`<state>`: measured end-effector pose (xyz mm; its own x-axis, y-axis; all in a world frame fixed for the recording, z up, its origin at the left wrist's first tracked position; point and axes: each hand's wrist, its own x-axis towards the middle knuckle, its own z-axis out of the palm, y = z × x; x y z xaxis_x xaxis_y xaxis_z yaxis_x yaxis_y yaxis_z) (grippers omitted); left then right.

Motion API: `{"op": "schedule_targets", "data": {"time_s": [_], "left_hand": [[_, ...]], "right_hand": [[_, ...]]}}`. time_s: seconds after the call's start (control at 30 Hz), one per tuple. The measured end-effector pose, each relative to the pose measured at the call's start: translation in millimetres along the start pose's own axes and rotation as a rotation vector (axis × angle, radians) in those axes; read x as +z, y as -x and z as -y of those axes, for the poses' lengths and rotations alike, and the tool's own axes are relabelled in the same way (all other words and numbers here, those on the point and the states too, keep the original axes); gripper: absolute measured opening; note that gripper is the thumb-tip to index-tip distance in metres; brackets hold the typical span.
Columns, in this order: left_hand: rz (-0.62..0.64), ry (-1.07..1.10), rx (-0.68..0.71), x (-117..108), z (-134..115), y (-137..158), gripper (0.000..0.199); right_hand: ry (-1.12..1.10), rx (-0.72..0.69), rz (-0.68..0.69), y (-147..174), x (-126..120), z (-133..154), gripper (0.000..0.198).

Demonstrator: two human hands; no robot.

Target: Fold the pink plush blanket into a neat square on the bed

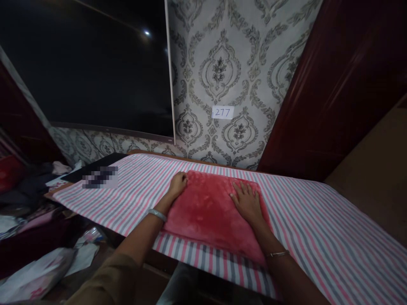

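Observation:
A red plush cloth (203, 212), roughly rectangular and seemingly folded, lies flat on a striped sheet (133, 186). My left hand (178, 184) is at its far left corner, with the fingers curled closed on the edge. The fingertips there are partly hidden. On the far right part of the cloth, my right hand (249, 203) rests palm down with its fingers spread. The cloth's near edge runs close to the front edge of the table.
A large dark television (95, 72) hangs at the back left. A paper label (222, 112) marked 277 is on the patterned wall. Dark red panelling (305, 97) stands at right. Bags and clothes (41, 271) are piled low at left. A blurred patch covers something on the sheet.

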<state>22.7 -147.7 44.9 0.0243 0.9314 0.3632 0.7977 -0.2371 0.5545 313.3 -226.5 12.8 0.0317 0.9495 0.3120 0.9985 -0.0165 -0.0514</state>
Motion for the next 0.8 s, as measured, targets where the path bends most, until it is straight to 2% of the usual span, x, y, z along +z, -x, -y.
{"op": "schedule_targets", "data": {"time_s": [0.13, 0.27, 0.37, 0.47, 0.57, 0.63, 0.7, 0.8], "left_hand": [[-0.017, 0.009, -0.033, -18, 7, 7, 0.015], [-0.012, -0.018, -0.077, -59, 33, 35, 0.013], [-0.059, -0.072, -0.120, -92, 52, 54, 0.038], [-0.073, -0.109, -0.125, -106, 58, 57, 0.040], [-0.023, -0.097, -0.072, -91, 45, 42, 0.029], [0.039, -0.058, 0.009, -70, 30, 28, 0.022], [0.078, -0.028, 0.067, -47, 15, 14, 0.023], [0.092, -0.025, 0.070, -23, 1, 0, 0.021]], "right_hand": [[0.006, -0.005, 0.003, 0, -1, 0, 0.055], [-0.003, 0.004, 0.021, 0, -3, 0, 0.055], [-0.004, 0.005, 0.025, 0, -3, 1, 0.055], [-0.005, 0.008, 0.012, 0, -1, 0, 0.055], [-0.015, 0.008, 0.003, 0, 1, 0, 0.055], [-0.015, 0.005, 0.003, 0, 0, 0, 0.055], [-0.012, 0.008, 0.004, 1, -1, 1, 0.054], [-0.015, 0.011, -0.003, 1, -2, 1, 0.054]]}}
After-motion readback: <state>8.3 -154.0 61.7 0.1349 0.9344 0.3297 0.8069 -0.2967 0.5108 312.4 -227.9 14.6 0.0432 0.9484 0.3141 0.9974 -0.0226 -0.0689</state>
